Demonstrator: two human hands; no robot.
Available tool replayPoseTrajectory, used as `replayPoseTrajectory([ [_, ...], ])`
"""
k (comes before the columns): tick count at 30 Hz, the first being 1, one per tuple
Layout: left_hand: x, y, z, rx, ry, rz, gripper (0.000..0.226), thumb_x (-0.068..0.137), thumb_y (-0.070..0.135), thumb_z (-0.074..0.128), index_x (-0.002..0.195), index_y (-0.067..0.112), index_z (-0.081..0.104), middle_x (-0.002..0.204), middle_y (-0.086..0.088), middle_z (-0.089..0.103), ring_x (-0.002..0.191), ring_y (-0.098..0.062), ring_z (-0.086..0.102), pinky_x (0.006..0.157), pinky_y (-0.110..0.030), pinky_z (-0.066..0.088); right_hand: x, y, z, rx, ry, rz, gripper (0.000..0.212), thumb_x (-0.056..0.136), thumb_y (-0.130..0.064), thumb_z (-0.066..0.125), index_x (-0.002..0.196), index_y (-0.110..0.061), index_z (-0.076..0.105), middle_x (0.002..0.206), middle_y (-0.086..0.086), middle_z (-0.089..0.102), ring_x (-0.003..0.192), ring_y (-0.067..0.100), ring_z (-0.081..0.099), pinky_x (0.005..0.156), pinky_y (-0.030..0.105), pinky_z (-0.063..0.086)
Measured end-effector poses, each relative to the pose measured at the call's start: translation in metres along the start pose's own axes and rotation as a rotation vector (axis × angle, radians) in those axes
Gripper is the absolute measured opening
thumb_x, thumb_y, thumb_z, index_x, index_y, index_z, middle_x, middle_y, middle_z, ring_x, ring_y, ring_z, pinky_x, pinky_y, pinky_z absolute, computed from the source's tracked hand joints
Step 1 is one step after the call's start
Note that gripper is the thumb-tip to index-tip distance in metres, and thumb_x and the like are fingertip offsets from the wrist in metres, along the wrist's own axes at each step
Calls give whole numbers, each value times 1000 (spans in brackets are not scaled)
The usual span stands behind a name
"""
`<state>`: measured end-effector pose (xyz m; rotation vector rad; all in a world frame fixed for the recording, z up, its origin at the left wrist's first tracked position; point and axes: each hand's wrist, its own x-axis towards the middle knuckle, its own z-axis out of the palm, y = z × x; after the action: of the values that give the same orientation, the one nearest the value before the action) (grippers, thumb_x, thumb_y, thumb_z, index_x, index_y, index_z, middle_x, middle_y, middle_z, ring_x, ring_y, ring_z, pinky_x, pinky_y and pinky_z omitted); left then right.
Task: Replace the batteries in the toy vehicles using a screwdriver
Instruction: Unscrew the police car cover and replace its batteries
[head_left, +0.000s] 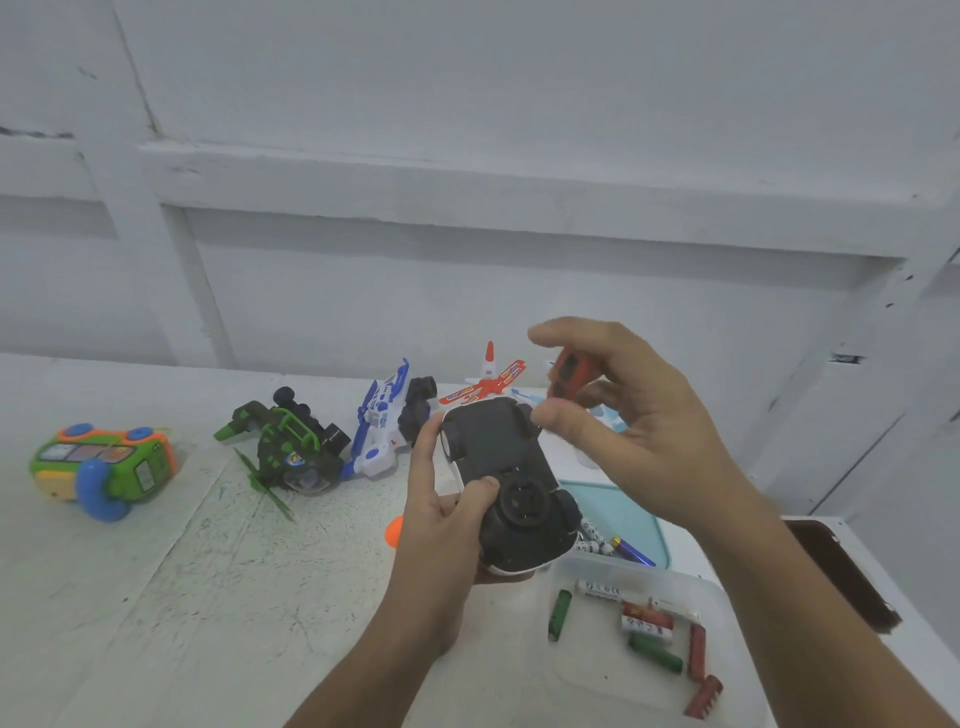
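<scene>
head view. left hand (447, 519) grips a toy car (498, 467) belly-up above the surface (156, 571), thumb pressed on its underside. right hand (639, 431) is curled round a red-handled screwdriver (571, 376) at the car's far end; the tip is hidden. no open battery bay shows, so this car looks early, at the screw stage. loose batteries (649, 629) wait in a clear tub (597, 675), near right. green vehicle (291, 447) and blue-white vehicle (384, 421) lie far left; cannot tell if serviced.

Table (156, 597) front-left lies free; toys (291, 452) line the back, tray (719, 592) right.
</scene>
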<state>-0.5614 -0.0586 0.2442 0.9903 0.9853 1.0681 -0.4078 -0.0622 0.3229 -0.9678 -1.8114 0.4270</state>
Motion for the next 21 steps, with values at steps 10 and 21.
replayPoseTrajectory([
  [10,0,-1,1,-10,2,-9,70,99,9,49,136,65,27,87,-12,75,80,-29,75,59,-47,60,-7,3,-1,71,-53,97,64,90,-3,55,128,-52,38,103,-22,57,112,18,63,88,42,55],
  [21,2,3,0,-50,7,-5,72,99,7,49,138,64,26,88,-13,75,74,-26,75,59,-43,60,-30,26,5,419,367,360,74,82,21,61,115,-38,30,76,18,68,66,38,70,73,38,60],
])
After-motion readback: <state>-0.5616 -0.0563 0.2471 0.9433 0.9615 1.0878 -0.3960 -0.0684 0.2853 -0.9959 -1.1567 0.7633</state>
